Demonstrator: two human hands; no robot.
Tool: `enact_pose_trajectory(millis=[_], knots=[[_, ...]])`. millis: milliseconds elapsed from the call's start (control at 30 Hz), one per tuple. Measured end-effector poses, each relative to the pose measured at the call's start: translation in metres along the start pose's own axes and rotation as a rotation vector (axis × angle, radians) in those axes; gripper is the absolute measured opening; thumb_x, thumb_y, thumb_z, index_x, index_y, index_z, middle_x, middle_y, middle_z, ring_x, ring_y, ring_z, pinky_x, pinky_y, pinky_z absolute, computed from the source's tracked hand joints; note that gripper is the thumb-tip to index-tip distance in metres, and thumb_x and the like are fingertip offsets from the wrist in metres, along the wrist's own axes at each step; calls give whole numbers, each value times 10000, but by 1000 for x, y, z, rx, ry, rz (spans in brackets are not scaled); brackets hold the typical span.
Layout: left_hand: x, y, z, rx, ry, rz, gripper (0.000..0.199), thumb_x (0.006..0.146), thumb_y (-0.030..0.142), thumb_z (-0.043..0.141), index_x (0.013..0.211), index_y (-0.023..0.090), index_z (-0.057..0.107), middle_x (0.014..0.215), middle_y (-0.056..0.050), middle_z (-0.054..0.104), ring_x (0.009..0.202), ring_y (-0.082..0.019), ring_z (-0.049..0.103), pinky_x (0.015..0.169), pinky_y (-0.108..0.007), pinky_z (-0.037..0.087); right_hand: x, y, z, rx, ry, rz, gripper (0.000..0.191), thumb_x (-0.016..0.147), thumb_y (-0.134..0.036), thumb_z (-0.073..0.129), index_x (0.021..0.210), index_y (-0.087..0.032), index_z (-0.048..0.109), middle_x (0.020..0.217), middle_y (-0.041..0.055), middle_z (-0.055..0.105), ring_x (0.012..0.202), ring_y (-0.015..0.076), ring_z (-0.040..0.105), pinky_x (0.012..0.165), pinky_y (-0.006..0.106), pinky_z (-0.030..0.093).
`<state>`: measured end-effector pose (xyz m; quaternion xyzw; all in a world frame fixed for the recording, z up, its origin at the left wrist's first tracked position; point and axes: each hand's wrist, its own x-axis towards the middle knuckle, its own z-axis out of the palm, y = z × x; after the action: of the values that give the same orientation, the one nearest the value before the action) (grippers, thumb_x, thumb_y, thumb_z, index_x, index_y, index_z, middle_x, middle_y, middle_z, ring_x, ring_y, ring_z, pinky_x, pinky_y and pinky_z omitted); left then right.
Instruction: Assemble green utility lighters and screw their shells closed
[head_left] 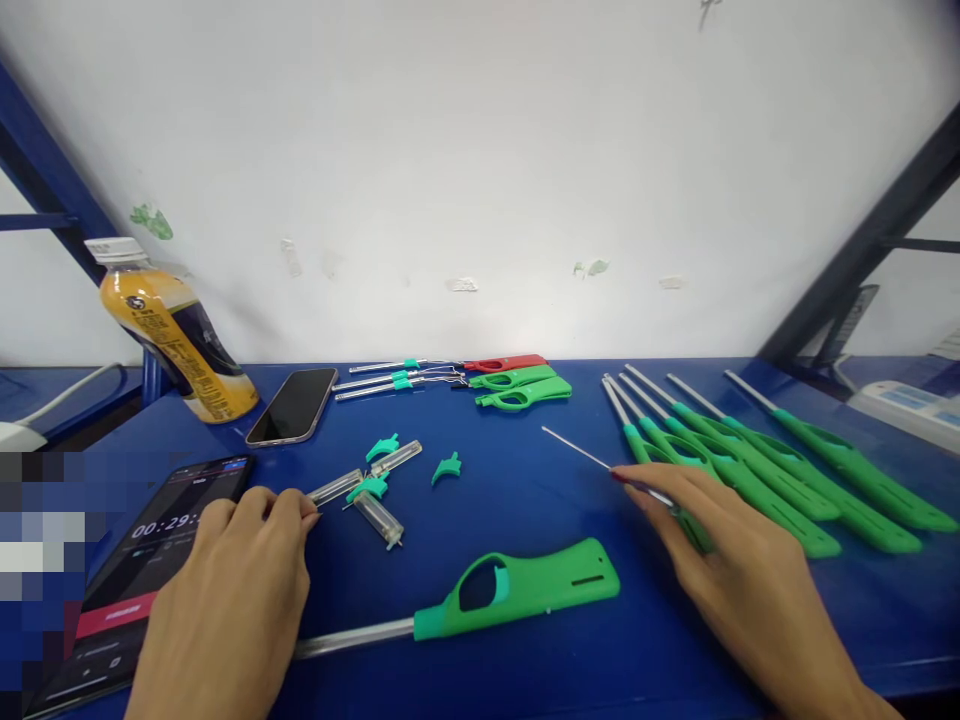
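On the left, my left hand [232, 600] has its fingers curled together at the near end of a clear plastic fuel tank [335, 488]. My right hand [739, 570] grips a thin screwdriver [577, 448], its shaft pointing up and left; the palm hides most of its handle. Between the hands lies a green gas lighter [525, 590] with a turquoise trigger and a metal tube. Two more clear tanks [379, 520] and several turquoise triggers [448, 468] are scattered beyond my left fingers.
Several assembled green lighters [847, 465] lie side by side at right. Lighter half-shells [525, 380], one red, with wired metal tubes [382, 385], rest near the wall. At left are a phone [294, 405], a phone showing a timer [180, 520] and a yellow drink bottle [180, 330].
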<state>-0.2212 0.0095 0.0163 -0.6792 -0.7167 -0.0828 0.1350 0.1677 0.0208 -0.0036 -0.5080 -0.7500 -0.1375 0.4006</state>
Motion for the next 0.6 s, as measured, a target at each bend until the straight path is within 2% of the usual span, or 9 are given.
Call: enact_pose_trajectory(millis=[100,200,300,333,367,433,500,533,600], knots=[[-3,-1,3,-32,29,32,661,1090,404,83,1043,166,698,997,-188,655,967,-408,574,781,-501,452,3,-6,-3,61,56,12,174,1111,-307,638,1232,-297,762,1177,-22,813,1041,156,790,959,295,561],[-8,3,6,-171,79,-1,522,1120,534,186,1135,229,610,1099,-155,705,1016,-389,656,799,-463,486,7,-12,-7,140,90,45,146,1078,-249,683,1177,-302,777,1148,-37,822,1050,141,790,993,263,568],[-14,21,2,-370,95,-57,396,1116,611,308,1158,295,542,981,-33,729,811,-293,724,687,-361,482,11,-17,-11,239,115,126,125,1061,-239,708,1137,-303,784,1106,-42,833,1019,137,798,956,244,603],[-16,30,-1,-424,102,-40,362,1112,612,335,1120,306,529,868,12,705,686,-252,698,627,-331,459,11,-19,-13,273,133,158,118,1055,-240,718,1131,-302,786,1089,-41,835,996,137,803,923,237,618],[-17,39,-6,-495,70,-27,330,1121,588,341,1110,312,521,826,40,690,645,-222,691,616,-311,459,11,-20,-14,308,160,186,114,1047,-242,733,1129,-300,786,1074,-40,838,973,137,807,887,231,632],[-17,59,-16,-602,49,46,255,1131,520,361,1081,313,501,679,96,590,505,-169,604,554,-278,434,11,-22,-18,375,238,228,123,1030,-235,757,1135,-294,781,1048,-39,841,924,134,812,826,222,649],[-13,78,-26,-696,53,202,188,1127,420,384,999,310,465,614,122,525,439,-135,547,479,-255,382,11,-24,-20,436,328,250,135,1021,-211,762,1132,-287,775,1021,-41,839,888,126,810,800,217,656],[-10,88,-31,-746,46,290,182,1123,380,390,965,309,448,585,131,487,407,-125,507,445,-254,347,10,-25,-21,460,374,253,140,1017,-195,761,1125,-282,774,1008,-42,837,881,123,808,802,217,657],[-4,107,-40,-826,-5,341,185,1120,334,384,956,304,465,594,125,481,423,-121,493,461,-259,338,9,-26,-21,498,458,241,157,1008,-155,754,1110,-272,776,987,-40,832,878,125,806,818,235,666]])
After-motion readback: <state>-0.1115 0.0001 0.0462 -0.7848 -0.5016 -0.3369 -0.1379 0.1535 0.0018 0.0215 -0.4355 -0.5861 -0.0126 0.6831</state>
